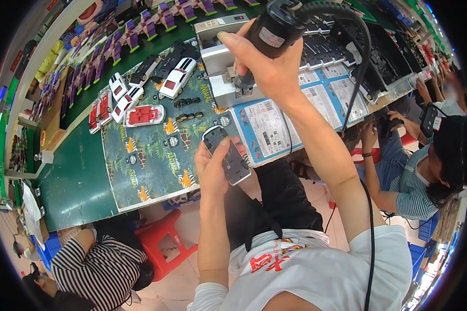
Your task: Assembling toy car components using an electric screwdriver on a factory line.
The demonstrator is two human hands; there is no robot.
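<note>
My left hand (213,168) is closed around a toy car (234,161), its black underside up and a white edge showing, above the table's front edge. In my right hand (275,70) is a black corded electric screwdriver (276,31), its nose pointing down at a silver metal box (218,54). My hand hides part of where the nose meets the box. Left of the box lie a white toy car (178,78) with a black window, red and white car bodies (144,115), and several small black wheels on axles (190,110).
A printed jungle-pattern sheet (155,155) covers part of the green table (78,181). Blue printed card sheets (296,119) lie right of the box, with black chassis parts (321,49) behind. Purple toy parts (124,41) line the far side. People sit left and right; a red stool (166,243) stands below.
</note>
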